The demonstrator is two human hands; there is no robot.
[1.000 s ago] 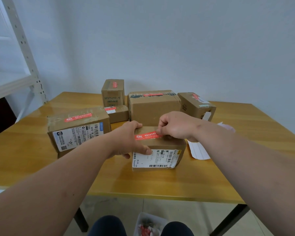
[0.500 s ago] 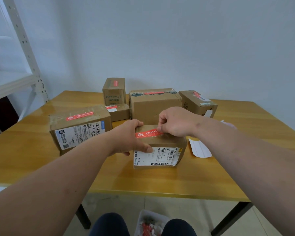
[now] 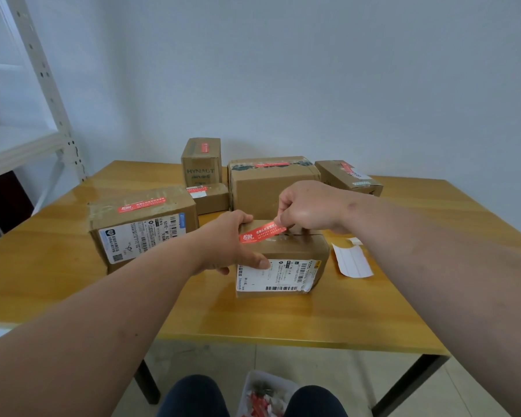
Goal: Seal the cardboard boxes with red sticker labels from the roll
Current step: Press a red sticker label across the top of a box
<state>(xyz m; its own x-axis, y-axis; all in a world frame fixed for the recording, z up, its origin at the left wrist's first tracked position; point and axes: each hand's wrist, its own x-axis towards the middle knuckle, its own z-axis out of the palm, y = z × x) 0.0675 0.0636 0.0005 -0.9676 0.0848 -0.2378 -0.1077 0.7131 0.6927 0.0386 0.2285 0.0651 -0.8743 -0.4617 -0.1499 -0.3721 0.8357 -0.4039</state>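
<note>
A small cardboard box [image 3: 295,251] with a white shipping label on its front stands near the middle of the wooden table [image 3: 73,281]. My left hand [image 3: 226,242] grips the box's left end, thumb on the front label. My right hand [image 3: 307,206] pinches the right end of a red sticker label [image 3: 260,232] above the box top. The sticker's right end is lifted; its left end lies near the top's left edge. The roll is not visible.
Several other boxes with red stickers stand behind and to the left: a large one [image 3: 142,227], a tall one [image 3: 201,161], a wide one [image 3: 271,182] and one at the right [image 3: 348,177]. White backing paper [image 3: 352,261] lies right of the box. A bin [image 3: 265,395] sits between my knees.
The sticker's right end has come up off the box top as my right hand rose. My left hand has kept its hold on the box.
</note>
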